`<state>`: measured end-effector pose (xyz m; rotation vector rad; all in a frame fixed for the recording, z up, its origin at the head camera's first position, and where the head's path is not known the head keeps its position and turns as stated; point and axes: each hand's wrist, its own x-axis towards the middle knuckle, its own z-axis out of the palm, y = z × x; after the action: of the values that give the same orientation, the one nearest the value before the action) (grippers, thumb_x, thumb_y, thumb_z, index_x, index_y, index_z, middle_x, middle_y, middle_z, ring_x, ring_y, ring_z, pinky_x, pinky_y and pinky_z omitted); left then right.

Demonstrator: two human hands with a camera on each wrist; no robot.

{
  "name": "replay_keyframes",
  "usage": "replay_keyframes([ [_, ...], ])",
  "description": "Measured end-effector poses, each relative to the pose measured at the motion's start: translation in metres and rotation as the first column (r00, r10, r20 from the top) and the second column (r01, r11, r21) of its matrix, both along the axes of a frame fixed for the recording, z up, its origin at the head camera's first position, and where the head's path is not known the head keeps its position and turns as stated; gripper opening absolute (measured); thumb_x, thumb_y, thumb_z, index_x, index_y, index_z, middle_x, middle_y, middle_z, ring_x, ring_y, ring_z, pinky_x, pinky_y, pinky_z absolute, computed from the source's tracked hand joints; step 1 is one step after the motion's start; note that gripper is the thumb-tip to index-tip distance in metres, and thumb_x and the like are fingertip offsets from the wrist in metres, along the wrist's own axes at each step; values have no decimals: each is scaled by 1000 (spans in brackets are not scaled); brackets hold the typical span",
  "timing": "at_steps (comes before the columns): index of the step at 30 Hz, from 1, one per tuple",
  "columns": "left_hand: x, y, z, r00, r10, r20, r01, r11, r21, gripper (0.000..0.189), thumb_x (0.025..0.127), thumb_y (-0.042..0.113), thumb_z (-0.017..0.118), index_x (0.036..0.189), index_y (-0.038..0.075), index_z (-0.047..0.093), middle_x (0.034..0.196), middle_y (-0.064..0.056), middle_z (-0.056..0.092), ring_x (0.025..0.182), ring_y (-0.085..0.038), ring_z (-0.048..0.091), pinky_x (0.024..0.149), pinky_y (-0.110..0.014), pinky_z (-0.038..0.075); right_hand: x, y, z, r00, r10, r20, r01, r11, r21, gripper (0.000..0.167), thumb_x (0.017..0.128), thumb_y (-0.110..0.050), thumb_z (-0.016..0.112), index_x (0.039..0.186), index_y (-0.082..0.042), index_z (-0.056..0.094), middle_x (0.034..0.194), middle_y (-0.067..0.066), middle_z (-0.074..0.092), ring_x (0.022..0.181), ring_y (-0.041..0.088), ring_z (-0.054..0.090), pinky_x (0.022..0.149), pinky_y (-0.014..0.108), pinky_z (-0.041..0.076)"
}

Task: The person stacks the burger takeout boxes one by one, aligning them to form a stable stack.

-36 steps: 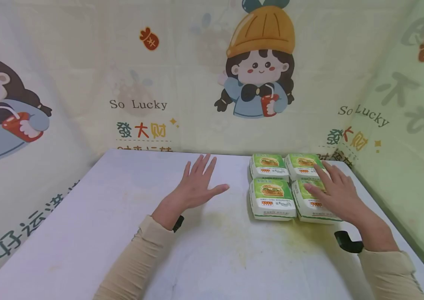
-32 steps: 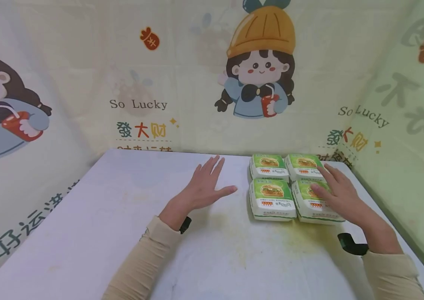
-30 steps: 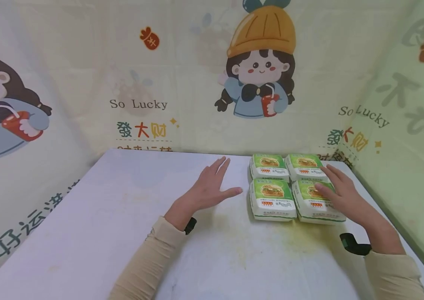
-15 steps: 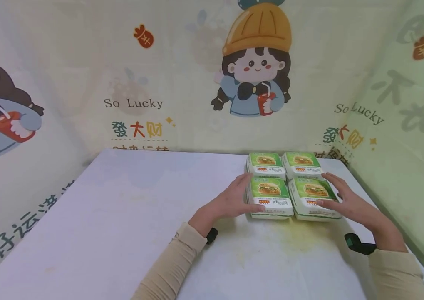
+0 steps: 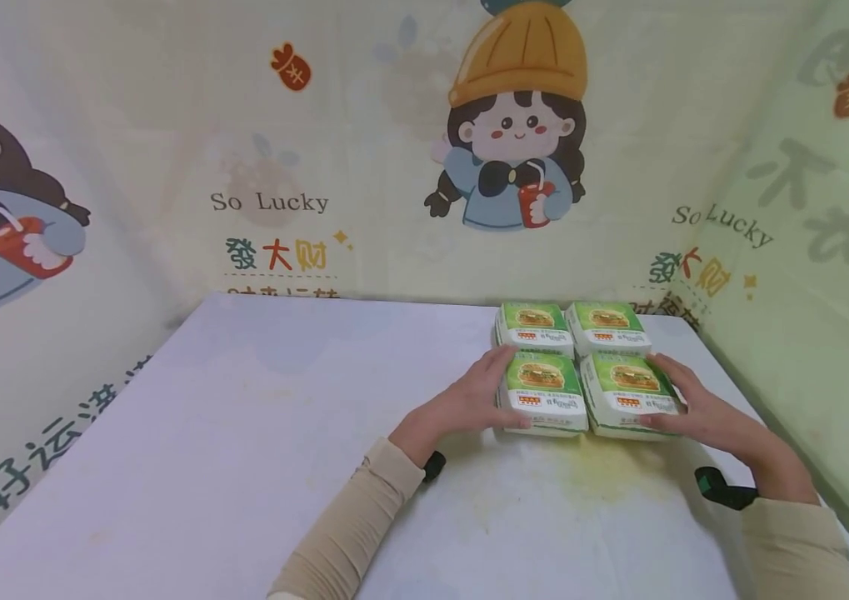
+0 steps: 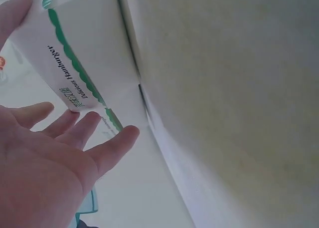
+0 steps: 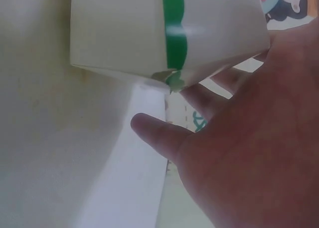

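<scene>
Several white-and-green hamburger boxes lie two by two near the table's back right. My left hand (image 5: 469, 396) is at the front left box (image 5: 547, 387): its thumb overlaps the front edge and the fingers reach the rear left corner. In the left wrist view, fairly straight fingers (image 6: 112, 148) spread beside the box's printed side (image 6: 79, 53). My right hand (image 5: 709, 417) flanks the front right box (image 5: 626, 387), thumb at its front right edge, index at the rear right corner. In the right wrist view, the little finger stretches below the box corner (image 7: 214, 28).
The rear left box (image 5: 534, 321) and rear right box (image 5: 607, 321) sit directly behind the front pair. White table (image 5: 244, 458) extends left and forward. Printed cloth walls (image 5: 364, 150) close off the back and both sides.
My left hand has moved right from beside the boxes to the front left box. My right hand has shifted right and lowered, from over the front right box to its right side.
</scene>
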<state>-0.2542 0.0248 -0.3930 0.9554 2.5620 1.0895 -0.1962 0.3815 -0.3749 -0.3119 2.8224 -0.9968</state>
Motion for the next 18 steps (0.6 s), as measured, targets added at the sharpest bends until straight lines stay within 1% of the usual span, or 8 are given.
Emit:
replay_keyframes([
  [2,0,0,0,1000,9,-3,-9,1000,-6,109,79,48,80,160,20,12,164,-3,17,148,-19,26,121,-39,31,0,0,0,1000,5,2,-5,1000,2,99,90,-31,68,160,-12,1,160,32,-3,132,53,17,93,71,31],
  [4,1,-2,2,1000,23,-8,-23,1000,-4,110,78,47,82,160,21,14,161,-4,21,142,-18,35,117,-37,36,0,0,0,1000,9,-4,-9,1000,10,98,90,-31,68,160,-12,2,159,33,-1,129,52,20,92,68,32],
  [6,3,-5,5,999,34,-23,-34,999,-7,109,75,48,83,159,23,17,158,-4,25,133,-18,43,111,-35,43,-1,-1,0,1000,9,-6,-9,1000,12,99,90,-32,69,160,-12,3,159,33,0,130,52,20,93,68,32],
  [8,3,-10,7,998,35,-42,-35,999,-6,109,73,48,84,158,24,20,154,-3,29,125,-17,47,104,-32,46,-1,-1,1,1000,7,-9,-7,1000,17,99,89,-32,69,160,-11,3,159,33,1,130,52,19,93,68,32],
  [11,4,-18,11,997,24,-72,-25,1000,-14,107,72,49,85,157,25,24,151,-1,31,118,-15,49,97,-29,48,-2,-2,1,1000,4,-6,-4,1000,19,99,89,-33,70,159,-11,3,158,33,1,131,52,19,93,70,31],
  [15,6,-29,18,994,3,-105,-7,999,-35,105,72,52,84,155,19,29,150,-1,32,118,-14,49,96,-27,48,-2,-3,2,1000,2,-10,-1,999,43,98,89,-33,69,159,-9,5,157,34,2,129,52,21,92,69,33],
  [18,8,-38,23,989,-1,-150,-7,999,-48,102,73,53,83,153,15,33,150,-1,33,119,-15,49,97,-28,48,-1,-4,2,1000,4,-14,-3,999,51,97,89,-33,69,158,-8,5,156,34,3,129,52,21,92,68,34],
])
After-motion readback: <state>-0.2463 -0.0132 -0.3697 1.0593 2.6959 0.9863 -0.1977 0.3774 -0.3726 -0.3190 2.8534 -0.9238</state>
